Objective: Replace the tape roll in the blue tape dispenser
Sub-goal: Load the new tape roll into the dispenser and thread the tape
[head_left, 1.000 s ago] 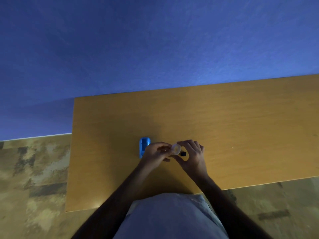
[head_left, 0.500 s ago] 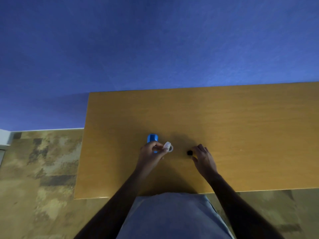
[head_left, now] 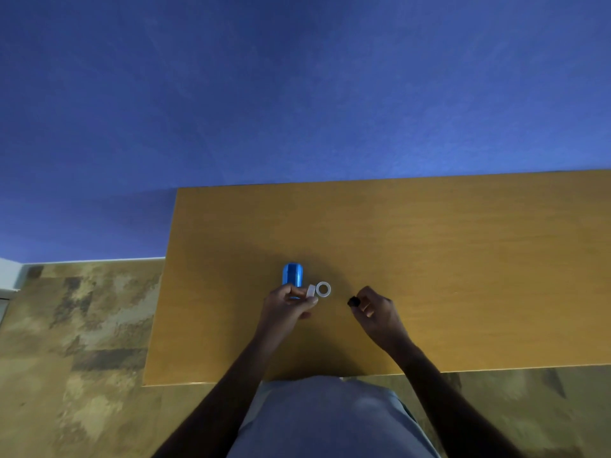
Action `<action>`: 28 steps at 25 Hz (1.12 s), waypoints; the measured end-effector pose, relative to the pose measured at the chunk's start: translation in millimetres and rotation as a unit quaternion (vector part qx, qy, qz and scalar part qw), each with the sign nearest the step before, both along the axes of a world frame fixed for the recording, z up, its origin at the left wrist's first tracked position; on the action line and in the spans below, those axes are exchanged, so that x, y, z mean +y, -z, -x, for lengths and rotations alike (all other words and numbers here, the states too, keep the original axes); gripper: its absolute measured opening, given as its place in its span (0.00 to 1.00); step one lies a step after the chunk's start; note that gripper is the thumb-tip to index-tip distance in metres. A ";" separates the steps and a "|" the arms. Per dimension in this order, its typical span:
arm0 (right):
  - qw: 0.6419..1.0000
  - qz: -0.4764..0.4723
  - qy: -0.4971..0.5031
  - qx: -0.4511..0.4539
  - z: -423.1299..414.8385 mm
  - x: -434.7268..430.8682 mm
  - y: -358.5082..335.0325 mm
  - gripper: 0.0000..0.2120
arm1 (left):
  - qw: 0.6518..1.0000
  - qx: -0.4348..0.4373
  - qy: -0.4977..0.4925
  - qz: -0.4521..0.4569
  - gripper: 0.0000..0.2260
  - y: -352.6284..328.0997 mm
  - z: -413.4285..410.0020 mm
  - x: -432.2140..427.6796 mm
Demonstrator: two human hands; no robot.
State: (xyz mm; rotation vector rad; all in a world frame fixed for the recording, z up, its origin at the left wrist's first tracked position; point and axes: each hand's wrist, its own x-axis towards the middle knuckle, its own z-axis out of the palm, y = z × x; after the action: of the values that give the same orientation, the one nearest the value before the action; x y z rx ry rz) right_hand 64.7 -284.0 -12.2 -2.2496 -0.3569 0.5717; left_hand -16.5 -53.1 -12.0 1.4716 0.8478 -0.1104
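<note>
A: Where do we see the blue tape dispenser (head_left: pixel 292 275)?
B: Just beyond our left hand (head_left: pixel 287 305), which pinches a white roll (head_left: pixel 311 291); a tape ring (head_left: pixel 323 289) lies flat beside it.
A: And our right hand (head_left: pixel 377 312)?
B: Curled around a small black piece (head_left: pixel 353 302) on the table (head_left: pixel 429 259).

Both bare hands worked low over the table, forearms angled in from below.

The left hand (head_left: pixel 287 305) was curled, its thumb and fingertips (head_left: pixel 312 300) pinched together at the upper right of the hand, knuckles turned up and the wrist straight. The right hand (head_left: pixel 377 314) sat well apart to the right, loosely fisted, its thumb and forefinger closed at the tip on the hand's left side. Both forearms were bare and stretched forward.
</note>
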 end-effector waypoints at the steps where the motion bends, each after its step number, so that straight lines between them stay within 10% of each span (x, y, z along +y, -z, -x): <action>1: 1.000 -0.020 0.003 0.009 3.2 1.2 -4.3 0.07 | 1.000 0.000 -0.001 0.008 0.07 -2.1 2.9 0.1; 9: 0.983 -0.183 -0.016 0.025 21.3 38.2 -72.9 0.07 | 0.989 -0.111 0.088 0.048 0.21 -71.1 18.0 8.8; 28: 0.948 -0.146 -0.155 -0.235 60.3 90.3 -188.1 0.10 | 0.942 -0.319 0.098 -0.025 0.27 -164.7 64.4 61.8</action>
State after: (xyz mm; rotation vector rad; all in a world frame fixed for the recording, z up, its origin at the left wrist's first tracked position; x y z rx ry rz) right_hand 4.3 -193.7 175.9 -2.0308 -0.9820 0.1112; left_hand -80.9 8.8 152.7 1.5067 0.1773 0.2362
